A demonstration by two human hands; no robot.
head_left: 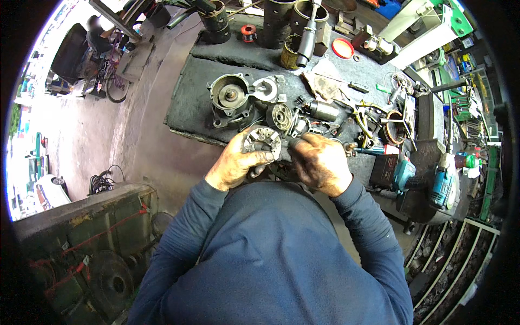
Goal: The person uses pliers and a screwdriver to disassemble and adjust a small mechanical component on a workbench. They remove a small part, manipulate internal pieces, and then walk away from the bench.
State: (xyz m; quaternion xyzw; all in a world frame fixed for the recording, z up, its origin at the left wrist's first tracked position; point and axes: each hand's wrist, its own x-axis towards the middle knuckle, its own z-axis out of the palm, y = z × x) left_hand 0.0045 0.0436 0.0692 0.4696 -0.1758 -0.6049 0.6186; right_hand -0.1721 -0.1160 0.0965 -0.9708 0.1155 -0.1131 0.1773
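Note:
Just in front of my body, my left hand (232,161) is closed around a round, greyish metal end cap (263,142) with a slotted, uneven inner face. My right hand (323,163) is beside it, fingers curled into a grip and darkened with grease; what they hold is hidden. Beyond the hands, a second round metal part with holes (279,116) lies on the dark workbench (187,103). A cast metal housing with a central shaft (229,96) stands to its left. To its right lies a silver cylindrical motor body (323,110).
Along the bench's far side are metal tubes (276,24), a red wire spool (248,33) and a red round lid (343,48). Pliers (364,122) lie right of the motor body. A teal power tool (444,184) is at the right. Someone sits far left (99,38).

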